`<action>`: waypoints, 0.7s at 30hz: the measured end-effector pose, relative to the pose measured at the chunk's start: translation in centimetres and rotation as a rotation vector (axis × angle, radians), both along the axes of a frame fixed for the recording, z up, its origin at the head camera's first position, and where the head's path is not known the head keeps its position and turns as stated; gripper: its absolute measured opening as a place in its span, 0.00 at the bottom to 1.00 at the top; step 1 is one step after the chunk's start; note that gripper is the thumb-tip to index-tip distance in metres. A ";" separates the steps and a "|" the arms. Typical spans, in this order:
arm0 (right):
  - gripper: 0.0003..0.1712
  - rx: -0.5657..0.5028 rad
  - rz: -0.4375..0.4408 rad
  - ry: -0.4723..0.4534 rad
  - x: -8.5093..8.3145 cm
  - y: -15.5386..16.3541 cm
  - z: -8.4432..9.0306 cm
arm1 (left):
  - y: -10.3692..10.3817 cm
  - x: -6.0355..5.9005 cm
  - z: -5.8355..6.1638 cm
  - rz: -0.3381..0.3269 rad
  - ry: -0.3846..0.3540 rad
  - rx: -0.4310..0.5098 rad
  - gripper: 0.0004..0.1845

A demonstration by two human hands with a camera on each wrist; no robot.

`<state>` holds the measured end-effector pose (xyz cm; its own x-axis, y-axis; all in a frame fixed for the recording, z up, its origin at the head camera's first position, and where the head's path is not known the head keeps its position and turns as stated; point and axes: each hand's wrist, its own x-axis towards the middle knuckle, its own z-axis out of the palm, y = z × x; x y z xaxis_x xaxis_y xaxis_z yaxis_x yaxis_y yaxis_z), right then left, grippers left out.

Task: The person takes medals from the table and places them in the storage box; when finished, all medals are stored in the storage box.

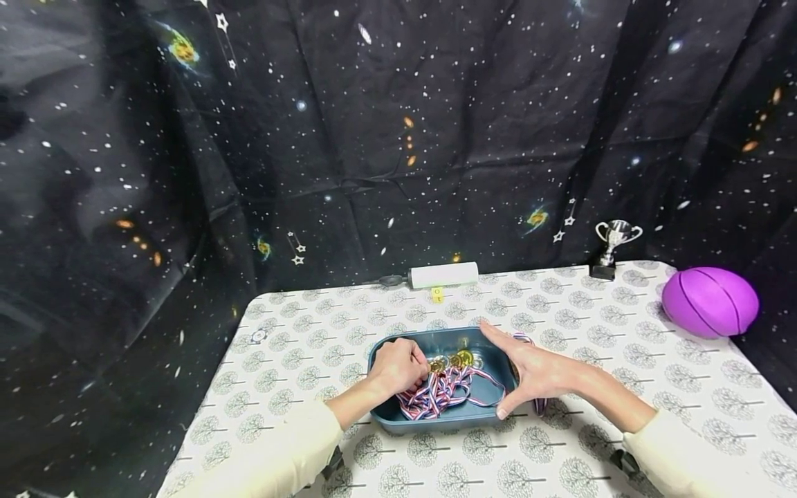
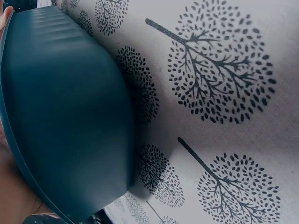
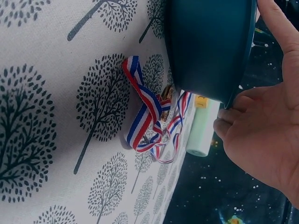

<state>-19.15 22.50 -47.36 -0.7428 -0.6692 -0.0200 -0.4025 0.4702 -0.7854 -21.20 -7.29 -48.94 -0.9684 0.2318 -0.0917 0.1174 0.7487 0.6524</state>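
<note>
Left hand (image 1: 396,366) grip pinches medals (image 1: 450,379) inside the tray (image 1: 436,418) near the tabletop's (image 1: 349,325) front edge; right hand (image 1: 535,373) grip, spread, presses the tray's side.

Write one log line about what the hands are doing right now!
left hand: grips medals in blue tray | right hand: open, flat against tray's side | table: purple ball, trophy

Silver trophy cup (image 1: 615,243), purple ball (image 1: 710,302), white cylinder (image 1: 443,274)
</note>
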 end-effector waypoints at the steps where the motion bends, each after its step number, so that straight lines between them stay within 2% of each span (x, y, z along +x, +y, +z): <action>1: 0.85 0.000 0.000 0.000 0.0 0.0 0.0 | 0.0 0.0 0.0 -0.003 0.007 -0.004 0.12; 11: 0.85 0.000 -0.003 -0.006 0.1 0.1 -0.1 | -0.2 0.5 0.0 -0.040 0.100 -0.068 0.04; 16: 0.85 -0.003 -0.003 -0.002 0.1 0.0 -0.1 | -0.4 0.5 -0.1 -0.071 0.176 -0.116 0.06; 21: 0.86 0.015 -0.011 0.034 0.1 0.0 -0.1 | -0.4 0.3 -0.6 -0.104 0.234 -0.119 0.07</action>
